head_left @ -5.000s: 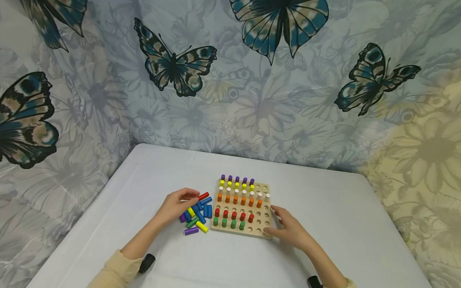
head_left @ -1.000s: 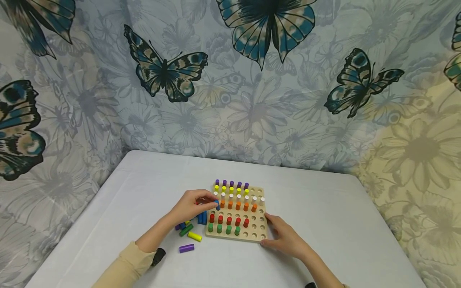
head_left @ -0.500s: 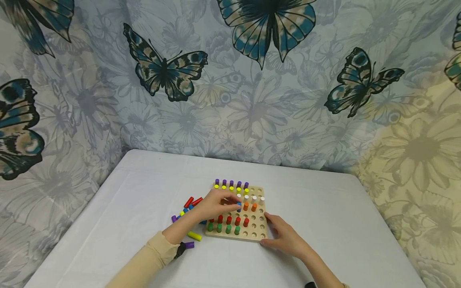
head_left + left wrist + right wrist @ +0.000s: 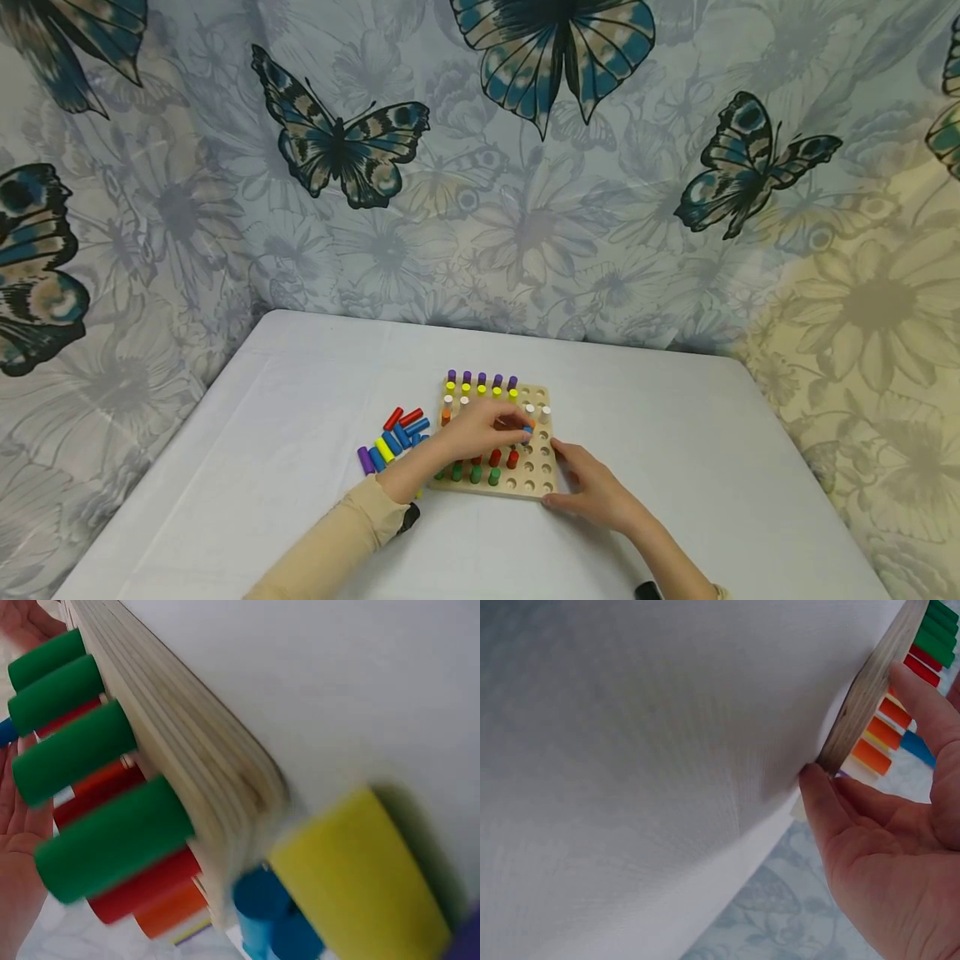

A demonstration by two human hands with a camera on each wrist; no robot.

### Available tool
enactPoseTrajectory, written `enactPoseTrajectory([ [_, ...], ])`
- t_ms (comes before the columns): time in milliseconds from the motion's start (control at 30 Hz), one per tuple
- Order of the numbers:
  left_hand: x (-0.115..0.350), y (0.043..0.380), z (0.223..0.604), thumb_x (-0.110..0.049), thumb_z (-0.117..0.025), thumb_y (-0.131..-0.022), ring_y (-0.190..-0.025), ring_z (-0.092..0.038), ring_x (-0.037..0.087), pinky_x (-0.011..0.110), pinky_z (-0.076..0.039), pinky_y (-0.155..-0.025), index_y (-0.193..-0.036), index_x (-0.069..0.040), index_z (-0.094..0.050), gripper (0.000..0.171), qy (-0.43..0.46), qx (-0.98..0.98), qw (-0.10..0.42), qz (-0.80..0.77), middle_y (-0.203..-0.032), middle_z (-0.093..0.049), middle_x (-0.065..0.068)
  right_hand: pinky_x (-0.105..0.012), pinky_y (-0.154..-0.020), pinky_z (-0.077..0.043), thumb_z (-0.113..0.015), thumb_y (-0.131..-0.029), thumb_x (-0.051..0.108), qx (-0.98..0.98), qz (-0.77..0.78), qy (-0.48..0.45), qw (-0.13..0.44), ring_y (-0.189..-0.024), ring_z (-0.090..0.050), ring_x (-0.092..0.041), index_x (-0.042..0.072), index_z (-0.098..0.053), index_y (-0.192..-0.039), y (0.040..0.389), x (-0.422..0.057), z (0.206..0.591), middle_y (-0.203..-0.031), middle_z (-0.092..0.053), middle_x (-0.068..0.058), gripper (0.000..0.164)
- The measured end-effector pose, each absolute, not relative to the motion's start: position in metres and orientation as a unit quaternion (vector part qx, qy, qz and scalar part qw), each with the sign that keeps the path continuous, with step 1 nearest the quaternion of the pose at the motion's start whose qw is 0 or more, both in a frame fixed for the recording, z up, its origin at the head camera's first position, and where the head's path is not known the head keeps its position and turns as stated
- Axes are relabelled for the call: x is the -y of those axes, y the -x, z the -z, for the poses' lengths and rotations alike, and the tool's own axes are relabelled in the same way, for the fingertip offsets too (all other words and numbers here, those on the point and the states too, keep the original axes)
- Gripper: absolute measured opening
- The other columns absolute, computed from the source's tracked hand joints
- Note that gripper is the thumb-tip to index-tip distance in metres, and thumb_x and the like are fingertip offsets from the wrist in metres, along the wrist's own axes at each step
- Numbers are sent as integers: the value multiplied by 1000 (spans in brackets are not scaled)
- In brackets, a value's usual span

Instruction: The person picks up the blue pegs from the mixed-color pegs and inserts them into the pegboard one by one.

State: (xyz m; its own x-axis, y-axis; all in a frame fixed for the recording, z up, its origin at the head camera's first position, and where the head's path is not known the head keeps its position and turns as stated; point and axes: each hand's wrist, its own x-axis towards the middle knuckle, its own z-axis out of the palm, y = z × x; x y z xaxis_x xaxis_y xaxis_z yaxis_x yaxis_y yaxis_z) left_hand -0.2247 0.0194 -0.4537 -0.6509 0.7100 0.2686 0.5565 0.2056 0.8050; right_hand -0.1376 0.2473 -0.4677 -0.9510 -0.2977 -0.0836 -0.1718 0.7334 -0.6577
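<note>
A wooden pegboard (image 4: pixel 539 478) stands on the table with rows of purple, yellow, white, orange, red and green pegs upright in it. Between finger and thumb, my left hand (image 4: pixel 486 427) pinches a blue peg (image 4: pixel 528 432) over the board's right part, near the hole row between orange and red. The same blue peg (image 4: pixel 918 747) shows in the right wrist view. That left hand and forearm hide many pegs in the middle rows. At the board's right edge, my right hand (image 4: pixel 596 489) rests thumb and fingertips against the wood, touching the side and corner in the right wrist view.
Left of the board lie loose pegs: two red (image 4: pixel 411 417), several blue (image 4: pixel 402 436), a yellow one (image 4: pixel 384 450) and a purple one (image 4: pixel 365 460). A yellow peg (image 4: pixel 364 877) lies near the board's corner. White cloth covers the table (image 4: pixel 315 400); a butterfly-print cloth (image 4: pixel 525 233) hangs behind.
Five seconds ago my left hand was over the loose pegs; a second ago it held the blue peg at the board's left side. It has since moved right with it. My right hand stays put.
</note>
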Motion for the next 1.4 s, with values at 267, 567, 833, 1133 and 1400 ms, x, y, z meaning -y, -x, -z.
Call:
enactPoseTrajectory([
  [267, -35, 225, 456, -21, -68, -93, -84, -61, -1, 17, -50, -78, -109, -7, -71, 21, -391, -795, 107, -452, -94, -70, -6, -48, -97, -46, -81, -80, 29, -924, 345, 137, 90, -126, -47, -40, -5, -37, -145, 138, -248, 465, -141, -46, -23, 85],
  [567, -47, 219, 457, -17, -69, -92, -84, -60, -2, 15, -49, -78, -106, -7, -72, 17, -386, -807, 94, -437, -94, -70, -5, -49, -97, -46, -80, -82, 27, -922, 346, 151, 88, -128, -46, -42, -6, -37, -145, 138, -248, 464, -141, -45, -24, 83],
  [833, -56, 218, 460, -13, -69, -92, -82, -60, -4, 13, -49, -76, -102, -9, -72, 11, -383, -803, 100, -446, -92, -70, -6, -49, -97, -45, -79, -83, 26, -917, 353, 166, 83, -127, -46, -43, -7, -37, -145, 137, -250, 464, -139, -46, -24, 82],
  [1133, -61, 217, 466, -13, -69, -92, -80, -59, -4, 12, -48, -73, -101, -11, -72, 10, -386, -809, 82, -435, -91, -70, -7, -49, -98, -45, -80, -82, 28, -919, 350, 156, 88, -126, -47, -41, -6, -36, -145, 135, -250, 463, -139, -47, -21, 84],
  [1400, -62, 217, 468, -14, -68, -93, -83, -60, -3, 12, -48, -75, -102, -10, -72, 11, -384, -812, 79, -433, -93, -70, -6, -49, -98, -45, -81, -81, 28, -922, 346, 152, 84, -126, -48, -40, -6, -37, -145, 135, -250, 463, -139, -47, -22, 84],
])
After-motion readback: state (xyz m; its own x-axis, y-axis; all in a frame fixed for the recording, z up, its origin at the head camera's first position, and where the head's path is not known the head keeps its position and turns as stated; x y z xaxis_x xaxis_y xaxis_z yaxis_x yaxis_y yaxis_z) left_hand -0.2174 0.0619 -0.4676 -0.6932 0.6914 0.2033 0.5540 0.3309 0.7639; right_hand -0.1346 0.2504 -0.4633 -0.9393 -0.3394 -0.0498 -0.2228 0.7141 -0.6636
